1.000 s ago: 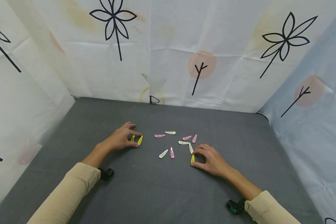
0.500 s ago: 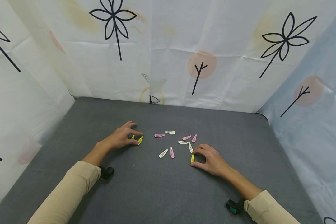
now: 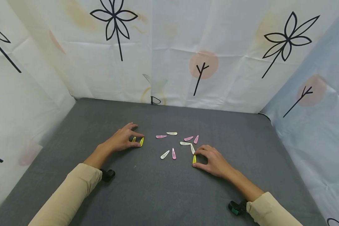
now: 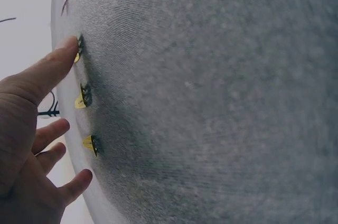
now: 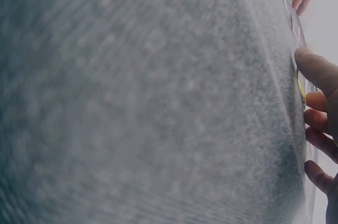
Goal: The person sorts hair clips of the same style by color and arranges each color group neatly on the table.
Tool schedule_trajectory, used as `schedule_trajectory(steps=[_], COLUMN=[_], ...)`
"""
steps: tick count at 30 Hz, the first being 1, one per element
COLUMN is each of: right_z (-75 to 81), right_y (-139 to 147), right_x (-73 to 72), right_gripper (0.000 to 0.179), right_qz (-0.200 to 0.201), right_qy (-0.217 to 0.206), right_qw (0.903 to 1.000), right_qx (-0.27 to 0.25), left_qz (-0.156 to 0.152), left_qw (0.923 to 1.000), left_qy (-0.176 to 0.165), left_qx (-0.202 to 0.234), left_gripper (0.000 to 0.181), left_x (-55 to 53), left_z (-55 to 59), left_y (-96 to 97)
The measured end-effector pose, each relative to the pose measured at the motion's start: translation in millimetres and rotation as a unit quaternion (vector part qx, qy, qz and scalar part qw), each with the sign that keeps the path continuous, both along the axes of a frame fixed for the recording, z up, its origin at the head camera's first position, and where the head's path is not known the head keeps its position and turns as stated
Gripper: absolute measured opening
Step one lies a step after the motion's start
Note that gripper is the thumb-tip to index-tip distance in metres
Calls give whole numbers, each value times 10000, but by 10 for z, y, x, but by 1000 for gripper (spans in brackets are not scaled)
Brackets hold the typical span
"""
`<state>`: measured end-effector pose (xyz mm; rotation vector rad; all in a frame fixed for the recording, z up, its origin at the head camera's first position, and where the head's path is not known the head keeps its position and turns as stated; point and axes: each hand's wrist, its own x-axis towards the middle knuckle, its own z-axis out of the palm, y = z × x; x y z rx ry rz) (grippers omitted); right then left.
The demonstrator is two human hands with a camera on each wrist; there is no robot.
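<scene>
My left hand (image 3: 123,138) pinches a yellow snap hair clip (image 3: 142,142) between thumb and forefinger on the grey cloth. A second yellow clip (image 3: 134,139) lies inside the curve of that hand. The left wrist view shows a third yellow clip (image 4: 91,143) farther along the row, hidden under the hand in the head view. On the right, my right hand (image 3: 213,160) holds another yellow clip (image 3: 194,159) at its two ends, forefinger at the far end and thumb at the near one. Its far end meets a white clip (image 3: 192,148).
Between the hands lie a pink clip (image 3: 161,137) and a white clip (image 3: 171,133), with another white clip (image 3: 165,154) and pink clip (image 3: 173,153) nearer. Two pink clips (image 3: 196,139) and a white clip (image 3: 185,143) sit at the right. Patterned curtains (image 3: 169,62) border the table (image 3: 158,194).
</scene>
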<state>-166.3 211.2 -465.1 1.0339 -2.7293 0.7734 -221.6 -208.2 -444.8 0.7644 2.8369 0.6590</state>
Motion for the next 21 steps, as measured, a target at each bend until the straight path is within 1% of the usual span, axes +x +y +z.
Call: schedule_trajectory(steps=[5, 9, 15, 21], right_z=[-3, 2, 31, 49], right_y=[0, 6, 11, 8], right_x=[1, 4, 5, 3], right_gripper=[39, 40, 44, 48], right_qz=[69, 98, 150, 154], right_qy=[54, 37, -10, -30], right_qw=[10000, 9999, 9998, 9998], right_qx=[13, -7, -95, 100], left_qz=[57, 68, 53, 74], left_qw=[9999, 9998, 9997, 9996], left_qy=[60, 112, 194, 201], left_qx=[-132, -152, -106, -195], left_gripper=[43, 42, 40, 41], left_x=[10, 13, 27, 32], left_z=[-39, -66, -50, -24], left_y=[1, 3, 13, 20])
